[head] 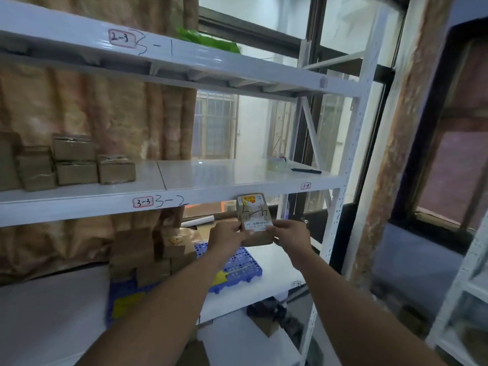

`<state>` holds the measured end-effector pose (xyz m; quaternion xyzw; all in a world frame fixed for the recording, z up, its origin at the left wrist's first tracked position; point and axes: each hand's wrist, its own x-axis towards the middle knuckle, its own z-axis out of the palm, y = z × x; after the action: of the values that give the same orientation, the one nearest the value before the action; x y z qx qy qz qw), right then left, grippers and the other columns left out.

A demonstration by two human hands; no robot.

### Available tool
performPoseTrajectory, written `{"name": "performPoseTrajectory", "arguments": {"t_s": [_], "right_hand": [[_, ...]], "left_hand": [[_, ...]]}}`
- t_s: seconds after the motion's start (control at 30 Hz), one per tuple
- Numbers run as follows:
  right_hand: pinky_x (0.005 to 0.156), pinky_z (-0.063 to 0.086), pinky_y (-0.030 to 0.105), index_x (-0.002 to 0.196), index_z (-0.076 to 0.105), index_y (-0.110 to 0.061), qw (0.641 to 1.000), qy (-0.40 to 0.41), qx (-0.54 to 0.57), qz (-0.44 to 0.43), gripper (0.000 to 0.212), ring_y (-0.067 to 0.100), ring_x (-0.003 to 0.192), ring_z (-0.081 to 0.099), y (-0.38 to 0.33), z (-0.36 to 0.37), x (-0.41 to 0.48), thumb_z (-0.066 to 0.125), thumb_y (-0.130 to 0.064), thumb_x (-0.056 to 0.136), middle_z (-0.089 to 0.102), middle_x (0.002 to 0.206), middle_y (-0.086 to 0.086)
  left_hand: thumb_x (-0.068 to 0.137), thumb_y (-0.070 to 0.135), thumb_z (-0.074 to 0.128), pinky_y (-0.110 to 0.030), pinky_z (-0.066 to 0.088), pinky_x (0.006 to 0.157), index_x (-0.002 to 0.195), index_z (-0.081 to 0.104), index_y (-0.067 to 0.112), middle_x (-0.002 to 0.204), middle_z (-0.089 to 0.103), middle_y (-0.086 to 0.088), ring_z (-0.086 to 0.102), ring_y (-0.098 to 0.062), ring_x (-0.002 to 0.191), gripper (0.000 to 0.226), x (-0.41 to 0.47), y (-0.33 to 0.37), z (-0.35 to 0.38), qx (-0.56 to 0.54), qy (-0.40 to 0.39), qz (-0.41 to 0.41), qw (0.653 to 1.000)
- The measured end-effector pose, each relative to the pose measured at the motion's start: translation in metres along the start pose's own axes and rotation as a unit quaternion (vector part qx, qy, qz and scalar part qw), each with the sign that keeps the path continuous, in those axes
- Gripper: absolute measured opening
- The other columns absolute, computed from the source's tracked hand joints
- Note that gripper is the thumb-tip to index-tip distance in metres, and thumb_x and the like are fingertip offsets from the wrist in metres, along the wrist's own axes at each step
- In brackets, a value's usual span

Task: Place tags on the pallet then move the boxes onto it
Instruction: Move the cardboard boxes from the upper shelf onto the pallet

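I hold a small cardboard box (253,211) with a white label and handwritten marks up in front of the middle shelf's edge. My left hand (227,235) grips its lower left side and my right hand (290,233) its lower right side. Below, a blue plastic pallet (240,265) lies on the lower white shelf. A yellow tag (219,278) sits on its near corner, and another yellow tag (128,303) lies further left. Several brown boxes (148,254) are stacked on the pallet's left part.
Several more cardboard boxes (74,162) stand on the middle shelf (237,173) at left. A tape roll (277,162) and a black pen (306,170) lie at its right end. White rack uprights (340,196) stand to the right; windows are behind.
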<state>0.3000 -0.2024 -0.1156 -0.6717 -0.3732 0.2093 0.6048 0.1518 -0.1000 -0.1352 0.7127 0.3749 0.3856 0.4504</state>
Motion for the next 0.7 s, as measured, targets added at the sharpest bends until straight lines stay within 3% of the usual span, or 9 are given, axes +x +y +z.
{"name": "performPoseTrajectory", "arguments": {"t_s": [0.13,0.2,0.33,0.43,0.57,0.7], "right_hand": [[0.082,0.062,0.046,0.082,0.079,-0.021,0.999,-0.015,-0.022,0.028,0.012,0.029,0.088,0.074,0.042,-0.005,0.009,0.078,-0.009,0.084,0.077,0.083,0.004],[0.083,0.062,0.044,0.091,0.081,-0.016,0.998,-0.021,-0.038,0.04,0.007,0.025,0.087,0.074,0.058,0.002,0.019,0.077,-0.013,0.086,0.076,0.083,-0.001],[0.086,0.061,0.045,0.102,0.08,-0.016,0.996,-0.033,-0.062,0.054,0.02,0.022,0.088,0.074,0.082,0.028,0.043,0.077,-0.025,0.084,0.078,0.09,-0.002],[0.084,0.061,0.045,0.094,0.081,-0.026,0.995,-0.044,-0.072,0.043,0.026,0.022,0.085,0.075,0.101,0.055,0.07,0.078,-0.037,0.071,0.079,0.084,-0.004],[0.083,0.061,0.043,0.099,0.082,-0.024,0.992,-0.06,-0.11,0.021,0.024,0.022,0.083,0.074,0.109,0.092,0.102,0.079,-0.035,0.078,0.079,0.085,0.0],[0.086,0.06,0.044,0.099,0.081,-0.026,0.991,-0.077,-0.104,0.028,0.035,0.021,0.087,0.074,0.123,0.127,0.135,0.081,-0.043,0.068,0.079,0.088,-0.001]], "left_hand": [[0.076,0.032,0.085,-0.049,0.059,0.078,0.09,0.081,0.023,0.082,0.078,-0.001,0.073,-0.027,0.086,0.017,0.006,-0.036,0.023,-0.001,-0.017,-0.047,0.999],[0.077,0.025,0.084,-0.05,0.061,0.081,0.093,0.079,0.023,0.087,0.078,-0.001,0.073,-0.028,0.09,0.016,0.015,-0.054,0.029,-0.015,-0.019,-0.06,0.998],[0.073,0.037,0.079,-0.051,0.06,0.084,0.086,0.079,0.037,0.091,0.079,0.001,0.074,-0.025,0.09,0.014,0.045,-0.1,0.029,-0.014,-0.022,-0.053,0.998],[0.081,0.029,0.08,-0.05,0.06,0.078,0.095,0.081,0.02,0.087,0.078,-0.002,0.073,-0.026,0.085,0.017,0.058,-0.111,0.019,0.017,0.02,-0.036,0.999],[0.085,0.018,0.078,-0.033,0.051,0.069,0.093,0.077,0.004,0.088,0.074,-0.016,0.068,-0.027,0.082,0.016,0.086,-0.13,0.004,0.039,0.057,-0.037,0.997],[0.084,0.016,0.08,-0.047,0.06,0.078,0.09,0.076,0.01,0.09,0.074,-0.012,0.07,-0.032,0.086,0.01,0.113,-0.152,-0.01,0.038,0.085,-0.063,0.994]]}}
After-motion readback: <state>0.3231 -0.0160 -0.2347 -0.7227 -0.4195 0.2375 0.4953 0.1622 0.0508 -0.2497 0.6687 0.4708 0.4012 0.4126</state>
